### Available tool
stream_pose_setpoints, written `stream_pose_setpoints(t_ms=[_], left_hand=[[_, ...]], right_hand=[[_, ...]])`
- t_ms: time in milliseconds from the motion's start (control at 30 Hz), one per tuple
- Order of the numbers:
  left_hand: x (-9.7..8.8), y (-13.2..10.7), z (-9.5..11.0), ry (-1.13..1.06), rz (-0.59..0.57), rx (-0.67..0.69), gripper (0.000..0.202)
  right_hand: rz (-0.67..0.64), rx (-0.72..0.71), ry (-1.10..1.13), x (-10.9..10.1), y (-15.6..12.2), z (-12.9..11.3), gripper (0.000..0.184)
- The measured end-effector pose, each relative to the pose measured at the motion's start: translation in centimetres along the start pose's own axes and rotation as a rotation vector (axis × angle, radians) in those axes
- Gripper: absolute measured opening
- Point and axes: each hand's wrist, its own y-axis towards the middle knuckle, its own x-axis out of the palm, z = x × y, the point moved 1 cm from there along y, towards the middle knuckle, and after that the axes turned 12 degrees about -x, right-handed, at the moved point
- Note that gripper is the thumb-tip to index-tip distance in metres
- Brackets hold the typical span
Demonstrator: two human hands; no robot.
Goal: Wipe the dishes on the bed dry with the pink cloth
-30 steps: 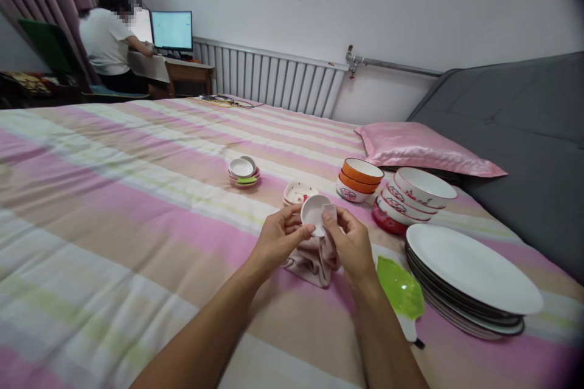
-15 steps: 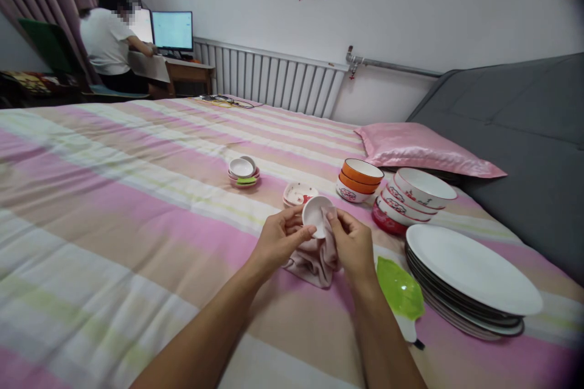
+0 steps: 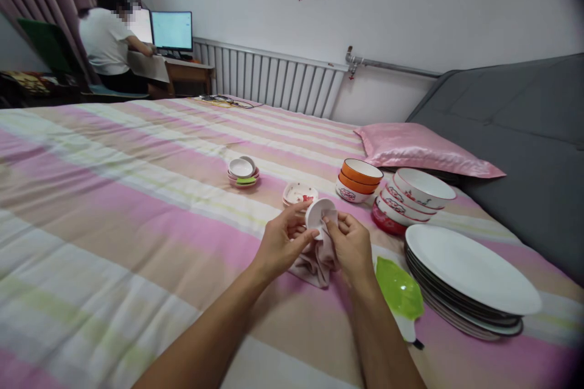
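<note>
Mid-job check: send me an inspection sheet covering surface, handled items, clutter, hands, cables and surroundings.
Surface: striped bedspread, wrinkled on the left.
Handled items: small white dish, tilted; pinkish cloth touching its inside.
Clutter: plate stack, green leaf-shaped dish, orange-and-white bowl stack, larger bowl stack, small dish stack, patterned dishes.
Hands: left hand grips the white dish's edge; right hand pinches the cloth.
Cables: dark and yellow cables on the bed's far side.
Surroundings: pink pillow, gray headboard, radiator; another person seated at a desk.
</note>
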Motion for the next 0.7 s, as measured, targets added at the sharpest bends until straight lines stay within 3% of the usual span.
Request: stream_pose_setpoints(t_ms=[333, 700], left_hand=[[-0.2, -0.1, 0.3, -0.083, -0.035, -0.085, 0.061], [-1.1, -0.1, 1.1, 0.012, -0.026, -0.075, 0.044]], right_hand=[[-0.024, -0.096, -0.119, -0.2, 0.3, 0.2, 0.038], [-0.188, -0.094, -0.131, -0.2, 0.2, 0.0, 0.036]])
